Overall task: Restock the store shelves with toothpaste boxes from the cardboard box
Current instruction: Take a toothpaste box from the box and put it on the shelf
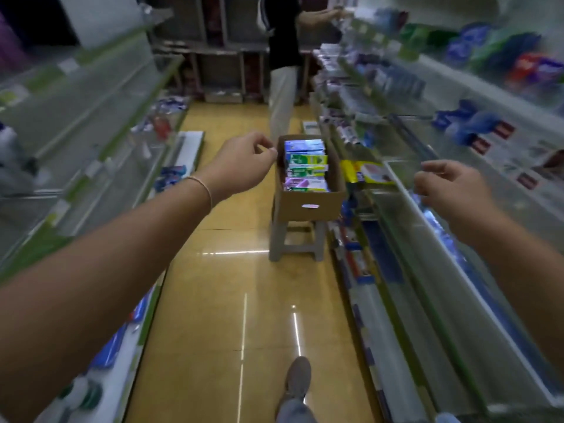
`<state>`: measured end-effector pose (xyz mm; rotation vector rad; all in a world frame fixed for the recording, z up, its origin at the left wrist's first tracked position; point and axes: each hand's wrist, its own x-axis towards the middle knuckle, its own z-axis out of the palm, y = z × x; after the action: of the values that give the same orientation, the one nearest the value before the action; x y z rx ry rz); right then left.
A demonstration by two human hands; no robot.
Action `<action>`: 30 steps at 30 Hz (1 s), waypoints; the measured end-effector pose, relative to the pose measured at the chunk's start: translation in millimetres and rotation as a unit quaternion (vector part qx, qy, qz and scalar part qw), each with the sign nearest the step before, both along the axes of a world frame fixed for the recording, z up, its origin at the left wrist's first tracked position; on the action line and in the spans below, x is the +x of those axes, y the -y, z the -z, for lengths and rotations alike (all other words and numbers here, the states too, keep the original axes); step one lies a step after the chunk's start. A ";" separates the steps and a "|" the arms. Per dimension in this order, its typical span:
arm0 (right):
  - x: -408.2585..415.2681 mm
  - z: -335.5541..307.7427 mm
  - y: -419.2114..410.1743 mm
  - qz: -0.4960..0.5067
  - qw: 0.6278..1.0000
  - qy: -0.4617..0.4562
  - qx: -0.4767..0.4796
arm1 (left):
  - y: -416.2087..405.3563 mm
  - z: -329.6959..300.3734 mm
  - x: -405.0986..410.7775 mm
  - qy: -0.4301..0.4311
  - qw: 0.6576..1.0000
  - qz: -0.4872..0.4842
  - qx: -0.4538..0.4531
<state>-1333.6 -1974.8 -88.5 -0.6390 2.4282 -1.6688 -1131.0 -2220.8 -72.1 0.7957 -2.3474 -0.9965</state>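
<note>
A brown cardboard box stands on a grey plastic stool in the middle of the aisle, against the right shelves. Several toothpaste boxes in blue, green and purple lie stacked inside it. My left hand reaches forward in the air, left of the box's far rim, its fingers loosely curled and holding nothing. My right hand hovers over a right-hand shelf, fingers loosely bent, with nothing in it. Both forearms are stretched out ahead of me.
Glass-fronted shelves line both sides of the yellow floor. Yellow packs sit on the right shelf beside the box. A person stands at the far end, reaching to the right shelves. My foot is on the floor below.
</note>
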 end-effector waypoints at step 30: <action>-248.7 130.6 213.0 -0.070 0.989 0.081 0.101 | 173.5 109.4 -281.4 0.094 0.988 -0.064 0.100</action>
<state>-1582.3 -2187.8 -219.1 -0.6032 2.3392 -1.3440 -1412.3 -2394.3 -181.4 1.1489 -2.3397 -1.1586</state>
